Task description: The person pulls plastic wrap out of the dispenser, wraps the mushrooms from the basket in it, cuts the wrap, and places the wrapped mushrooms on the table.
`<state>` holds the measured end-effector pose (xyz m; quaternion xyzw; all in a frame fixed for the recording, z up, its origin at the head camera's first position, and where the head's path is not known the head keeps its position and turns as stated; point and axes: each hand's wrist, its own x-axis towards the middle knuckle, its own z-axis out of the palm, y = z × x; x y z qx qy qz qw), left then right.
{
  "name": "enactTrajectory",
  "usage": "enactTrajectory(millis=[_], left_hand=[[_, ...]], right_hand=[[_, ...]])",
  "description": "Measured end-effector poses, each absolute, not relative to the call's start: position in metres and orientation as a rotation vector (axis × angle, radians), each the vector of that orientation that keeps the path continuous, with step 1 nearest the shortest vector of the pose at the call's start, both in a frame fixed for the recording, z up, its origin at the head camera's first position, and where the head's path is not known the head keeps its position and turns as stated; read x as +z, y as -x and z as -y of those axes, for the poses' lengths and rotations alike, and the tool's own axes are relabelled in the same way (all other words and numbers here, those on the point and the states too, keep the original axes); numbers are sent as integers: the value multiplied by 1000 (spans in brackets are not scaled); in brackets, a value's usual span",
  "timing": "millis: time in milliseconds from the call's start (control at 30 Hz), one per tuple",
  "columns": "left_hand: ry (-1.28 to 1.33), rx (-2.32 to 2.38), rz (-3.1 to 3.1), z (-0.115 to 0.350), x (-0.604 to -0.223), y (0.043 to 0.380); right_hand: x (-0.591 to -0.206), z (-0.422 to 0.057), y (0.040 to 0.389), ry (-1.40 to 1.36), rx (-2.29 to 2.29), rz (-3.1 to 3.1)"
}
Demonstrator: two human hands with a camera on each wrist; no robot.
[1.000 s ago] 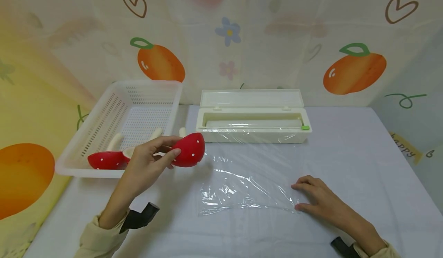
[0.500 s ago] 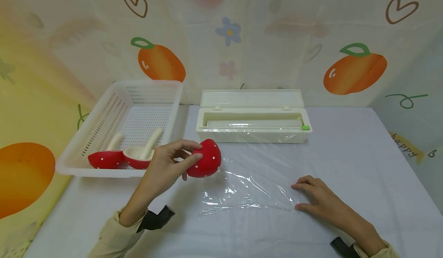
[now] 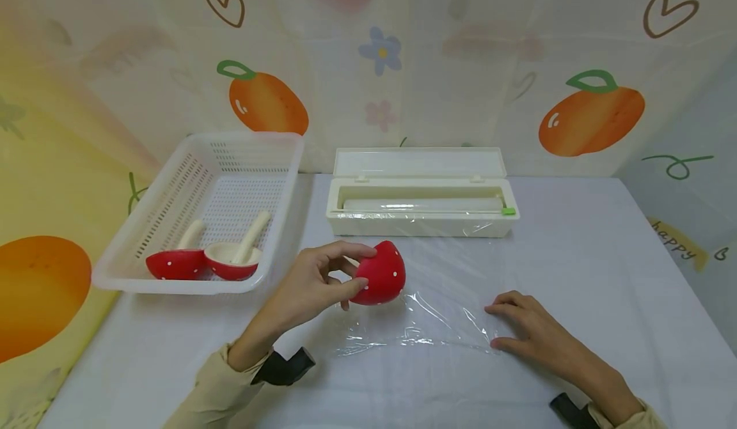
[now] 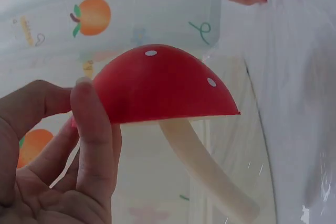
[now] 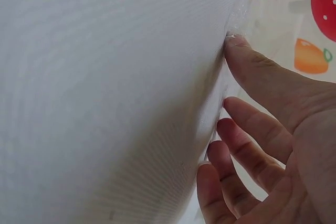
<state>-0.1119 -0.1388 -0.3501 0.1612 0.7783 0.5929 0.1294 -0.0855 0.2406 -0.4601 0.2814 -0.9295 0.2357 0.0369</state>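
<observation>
My left hand (image 3: 313, 285) pinches the rim of a red, white-dotted mushroom-shaped piece (image 3: 382, 275) between thumb and fingers, above the left part of a sheet of cling film (image 3: 437, 314). In the left wrist view its domed cap (image 4: 163, 87) faces up, and a cream stem (image 4: 205, 166) slants down from beneath. Lying on the table at the film's right front corner, my right hand (image 3: 532, 327) has its thumb and fingers spread apart. In the right wrist view its thumb (image 5: 257, 66) touches the film edge.
Behind the film stands a cream cling film dispenser (image 3: 426, 226), lid up, roll inside, green slider (image 3: 508, 211) at right. At left, a white perforated basket (image 3: 288, 192) holds two similar red mushroom pieces (image 3: 175, 266) with cream stems. A printed cloth hangs behind the table.
My left hand has carried the mushroom piece rightward and slightly toward me, from beside the basket to over the film. The right hand has stayed in place.
</observation>
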Motion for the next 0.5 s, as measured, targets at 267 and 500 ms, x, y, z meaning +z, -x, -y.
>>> enactTrajectory(millis=[267,500], left_hand=[[-584,1689,-2070,124,-356,115],[-615,1654,-2157,109,-366,119]], right_hand=[[-461,-241,86,-869,741,2829],[-459,-240,86,-853,733,2862]])
